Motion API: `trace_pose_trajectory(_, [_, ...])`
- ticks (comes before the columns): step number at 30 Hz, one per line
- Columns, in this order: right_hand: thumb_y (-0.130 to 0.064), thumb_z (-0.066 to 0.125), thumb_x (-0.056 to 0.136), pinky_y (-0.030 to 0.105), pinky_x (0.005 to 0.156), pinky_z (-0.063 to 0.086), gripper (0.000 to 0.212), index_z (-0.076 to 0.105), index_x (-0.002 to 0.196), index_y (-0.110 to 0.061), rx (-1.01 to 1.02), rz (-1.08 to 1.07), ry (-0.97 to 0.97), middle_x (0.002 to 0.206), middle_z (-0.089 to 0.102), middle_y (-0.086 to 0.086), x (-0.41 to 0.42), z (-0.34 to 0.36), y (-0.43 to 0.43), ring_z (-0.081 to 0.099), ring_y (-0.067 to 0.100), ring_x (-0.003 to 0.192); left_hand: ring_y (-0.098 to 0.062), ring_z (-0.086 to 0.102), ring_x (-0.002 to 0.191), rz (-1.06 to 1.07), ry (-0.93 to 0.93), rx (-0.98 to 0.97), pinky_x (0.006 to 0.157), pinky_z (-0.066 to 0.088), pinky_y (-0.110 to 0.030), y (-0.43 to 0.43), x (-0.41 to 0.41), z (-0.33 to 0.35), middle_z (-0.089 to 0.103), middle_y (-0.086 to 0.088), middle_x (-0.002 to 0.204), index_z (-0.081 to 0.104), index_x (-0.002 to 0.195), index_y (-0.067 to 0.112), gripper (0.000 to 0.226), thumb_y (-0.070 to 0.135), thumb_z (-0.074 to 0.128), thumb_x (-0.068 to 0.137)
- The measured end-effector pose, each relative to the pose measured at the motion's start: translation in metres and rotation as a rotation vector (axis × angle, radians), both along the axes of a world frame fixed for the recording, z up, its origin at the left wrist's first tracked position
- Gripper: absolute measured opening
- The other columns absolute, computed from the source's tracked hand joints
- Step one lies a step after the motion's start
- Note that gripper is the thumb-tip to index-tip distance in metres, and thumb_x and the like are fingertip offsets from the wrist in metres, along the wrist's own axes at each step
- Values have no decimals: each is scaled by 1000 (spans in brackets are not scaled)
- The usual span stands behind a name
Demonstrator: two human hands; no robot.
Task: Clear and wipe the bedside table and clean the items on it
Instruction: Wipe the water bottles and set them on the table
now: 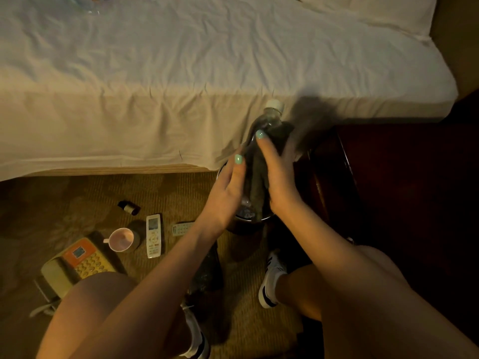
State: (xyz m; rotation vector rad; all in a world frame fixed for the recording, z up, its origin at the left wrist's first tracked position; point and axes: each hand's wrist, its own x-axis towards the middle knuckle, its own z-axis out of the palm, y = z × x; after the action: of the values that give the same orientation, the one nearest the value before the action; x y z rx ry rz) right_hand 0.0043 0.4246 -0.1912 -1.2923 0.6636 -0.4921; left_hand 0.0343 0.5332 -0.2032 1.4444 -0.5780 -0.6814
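Head view: gripped the capped bottle (272, 117) from the side with the left hand (228, 195), neck tilted toward the bed (155, 73), just beside the dark wooden surface (388, 177). Clutched a dark cloth (255, 182) against it with the right hand (281, 185). Had the phone (77, 263), cup (121, 239), white remote (153, 235) and small remote (182, 228) lying on the carpet (64, 203).
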Motion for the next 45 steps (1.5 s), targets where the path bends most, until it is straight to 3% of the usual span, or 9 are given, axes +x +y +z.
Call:
trace_pose_trajectory(5, [-24, 53, 96, 15, 88, 50, 56, 26, 145, -15, -105, 111, 81, 128, 54, 3, -3, -8, 16, 56, 13, 116, -18, 37, 140, 41, 181, -16, 110, 38, -50, -2, 12, -3, 38, 0, 151, 37, 144, 46, 70, 82, 34, 83])
trace_pose_trajectory(9, [-37, 64, 85, 30, 97, 49, 80, 17, 149, -29, -124, 222, 108, 136, 51, 0, -7, -18, 22, 52, 13, 123, -16, 46, 135, 12, 209, -104, 111, 38, -41, 1, 18, 2, 50, 0, 145, 37, 146, 35, 59, 63, 26, 95])
trace_pose_trajectory(13, [-30, 71, 80, 45, 97, 50, 82, 23, 146, -29, -143, 323, 173, 131, 54, 1, -9, -18, 16, 55, 15, 119, -18, 54, 128, -44, 259, -5, 108, 41, -42, 8, 29, -3, 58, -5, 136, 43, 144, 23, 70, 68, 32, 92])
trace_pose_trajectory(19, [-42, 72, 73, 44, 100, 48, 80, 26, 139, -37, -401, 516, 269, 128, 57, -4, -17, -16, 31, 53, 11, 121, -20, 63, 114, 99, 302, -17, 98, 51, -38, 20, 42, -1, 63, -13, 126, 50, 134, 11, 56, 50, 50, 94])
trace_pose_trajectory(23, [-47, 67, 78, 41, 95, 52, 72, 30, 138, -34, -254, 521, 211, 125, 58, -5, -22, -13, 34, 57, 11, 117, -18, 68, 100, 142, 331, -92, 79, 55, -25, 19, 43, 5, 68, -14, 113, 54, 126, -6, 47, 32, 40, 101])
trace_pose_trajectory(30, [-27, 70, 79, 32, 92, 52, 54, 45, 125, -38, 47, 561, 232, 120, 60, -2, -23, -2, 23, 61, 13, 110, -28, 59, 120, 88, 385, -166, 99, 50, -39, 22, 49, 7, 56, -20, 135, 50, 136, 6, 52, 42, 39, 99])
trace_pose_trajectory(37, [-44, 75, 75, 31, 92, 51, 81, 27, 141, -36, -573, 576, 418, 125, 55, -12, -28, -1, 16, 55, 8, 113, -20, 71, 93, 303, 133, 12, 69, 56, -32, 27, 58, 7, 66, -15, 115, 47, 129, 9, 50, 38, 64, 92])
trace_pose_trajectory(41, [-34, 77, 75, 28, 91, 49, 77, 33, 138, -32, -302, 621, 405, 115, 52, -20, -23, 7, 6, 53, 4, 109, -24, 69, 99, 235, 214, -58, 72, 56, -33, 26, 54, 4, 67, -10, 112, 46, 133, 12, 43, 29, 59, 96])
trace_pose_trajectory(45, [-31, 75, 66, 35, 91, 51, 70, 47, 129, -22, -16, 679, 387, 116, 61, -1, -13, 12, -3, 60, 16, 107, -25, 66, 105, 149, 251, -151, 78, 54, -34, 23, 53, 5, 63, -9, 115, 46, 133, 12, 44, 30, 55, 94])
